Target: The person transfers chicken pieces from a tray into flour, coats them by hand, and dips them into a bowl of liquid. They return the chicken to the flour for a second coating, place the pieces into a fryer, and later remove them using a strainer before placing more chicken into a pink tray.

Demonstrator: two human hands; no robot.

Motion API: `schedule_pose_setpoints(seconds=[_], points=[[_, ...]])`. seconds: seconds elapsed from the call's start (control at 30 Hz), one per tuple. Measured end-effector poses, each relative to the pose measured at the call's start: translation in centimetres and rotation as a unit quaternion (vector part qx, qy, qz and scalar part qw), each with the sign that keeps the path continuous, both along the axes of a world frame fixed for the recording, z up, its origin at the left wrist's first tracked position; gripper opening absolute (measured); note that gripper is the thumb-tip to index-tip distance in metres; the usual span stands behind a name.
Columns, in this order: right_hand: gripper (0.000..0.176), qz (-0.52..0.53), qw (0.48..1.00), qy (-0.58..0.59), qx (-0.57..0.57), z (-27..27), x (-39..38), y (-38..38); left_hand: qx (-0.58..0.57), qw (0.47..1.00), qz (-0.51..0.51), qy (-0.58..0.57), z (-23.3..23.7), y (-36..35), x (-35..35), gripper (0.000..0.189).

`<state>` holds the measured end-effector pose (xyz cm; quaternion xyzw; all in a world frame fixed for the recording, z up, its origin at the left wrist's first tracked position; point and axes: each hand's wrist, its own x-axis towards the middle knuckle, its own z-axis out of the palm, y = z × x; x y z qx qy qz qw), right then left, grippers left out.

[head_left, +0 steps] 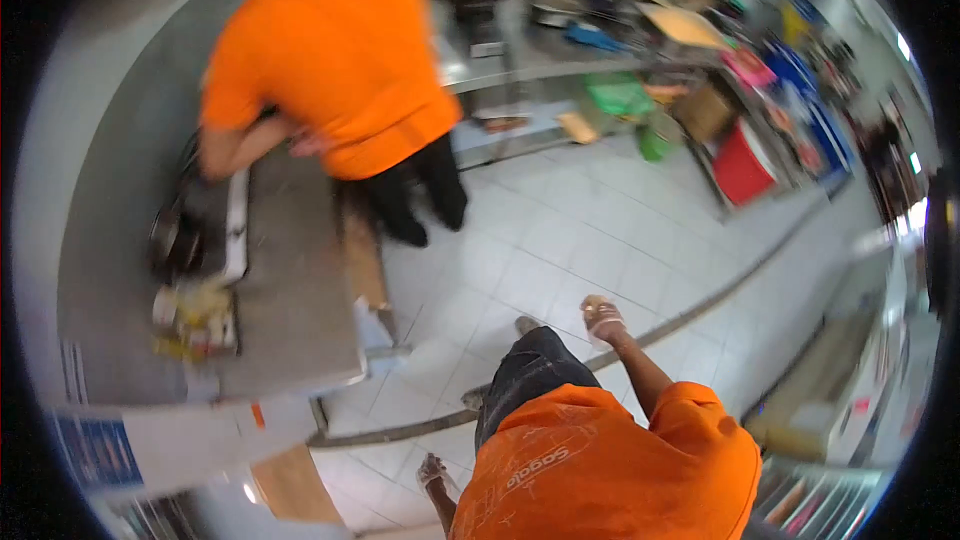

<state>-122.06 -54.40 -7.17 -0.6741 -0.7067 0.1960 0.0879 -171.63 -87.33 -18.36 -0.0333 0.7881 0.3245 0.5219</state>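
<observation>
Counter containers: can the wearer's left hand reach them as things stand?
Probably not. The left hand hangs over the floor, apart from the counter and the containers; nothing blocks it, but a step closer seems needed.
</observation>
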Motion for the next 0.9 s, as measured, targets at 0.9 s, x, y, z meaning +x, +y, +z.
schedule_pose_setpoints(seconds=[0.9], points=[[0.011, -0.532, 0.731, 0.420, 0.083, -1.5, 55.6, 11.0, 0.105, 0.354, -0.904, 0.217, -2.4, 65.0, 59.3, 0.025]])
